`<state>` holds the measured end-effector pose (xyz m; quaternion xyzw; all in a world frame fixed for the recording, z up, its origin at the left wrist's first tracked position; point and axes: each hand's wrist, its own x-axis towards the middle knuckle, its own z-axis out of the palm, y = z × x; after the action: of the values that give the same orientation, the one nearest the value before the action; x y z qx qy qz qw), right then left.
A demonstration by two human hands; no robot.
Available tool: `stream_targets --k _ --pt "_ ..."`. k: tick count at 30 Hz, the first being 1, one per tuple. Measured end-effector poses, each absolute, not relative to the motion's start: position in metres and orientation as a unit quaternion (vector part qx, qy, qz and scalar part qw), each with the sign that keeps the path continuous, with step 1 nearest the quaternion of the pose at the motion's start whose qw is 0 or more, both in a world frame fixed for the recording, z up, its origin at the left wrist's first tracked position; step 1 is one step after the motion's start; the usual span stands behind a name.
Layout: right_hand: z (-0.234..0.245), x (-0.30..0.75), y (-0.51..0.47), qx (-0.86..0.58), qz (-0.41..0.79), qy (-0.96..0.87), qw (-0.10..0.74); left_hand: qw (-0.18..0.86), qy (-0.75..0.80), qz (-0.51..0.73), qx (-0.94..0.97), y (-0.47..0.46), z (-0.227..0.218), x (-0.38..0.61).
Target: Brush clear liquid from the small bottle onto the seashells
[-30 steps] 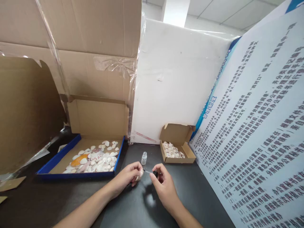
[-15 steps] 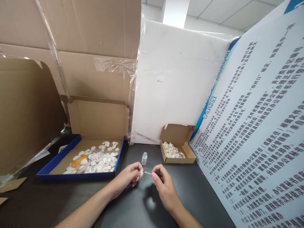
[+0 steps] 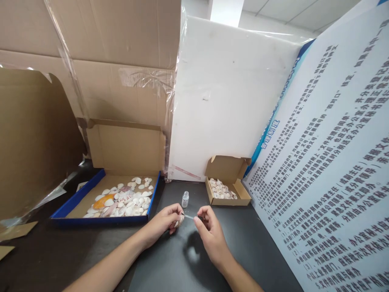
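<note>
Pinching a pale shell (image 3: 179, 221) in the left grip (image 3: 163, 225), over the dark desk (image 3: 165, 271). Pinching a thin clear stick (image 3: 189, 217) by its black end, at three o'clock from the shell, in the right grip (image 3: 212, 235), with tip aimed at the shell's edge; too small to tell whether touching. Close to a small open bottle (image 3: 185, 200), upright at twelve o'clock, with a blue-edged box (image 3: 78, 195) of shells (image 3: 129, 202) at ten and a smaller brown box (image 3: 231, 202) at two
</note>
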<state>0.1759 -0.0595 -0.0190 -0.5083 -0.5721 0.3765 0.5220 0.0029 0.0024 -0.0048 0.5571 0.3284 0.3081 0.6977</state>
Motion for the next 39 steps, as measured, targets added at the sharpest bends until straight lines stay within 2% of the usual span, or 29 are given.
stream_targets --k 6,26,33,39 --pt "-0.02 0.1766 -0.0581 -0.537 0.327 -0.584 0.513 0.691 0.332 0.304 0.566 0.0021 -0.0051 0.0019" --pt "-0.0142 0.1793 -0.0592 -0.516 0.339 -0.602 0.506 0.687 0.324 0.309 0.572 0.0016 -0.0056 0.0025" --pt "-0.0111 0.1794 -0.06 -0.489 0.385 -0.578 0.528 0.685 0.326 0.314 0.571 0.0016 -0.0065 0.0018" --pt "-0.0148 0.178 -0.0605 -0.502 0.342 -0.6 0.521 0.686 0.321 0.31 0.574 0.0026 -0.0074 0.0016"
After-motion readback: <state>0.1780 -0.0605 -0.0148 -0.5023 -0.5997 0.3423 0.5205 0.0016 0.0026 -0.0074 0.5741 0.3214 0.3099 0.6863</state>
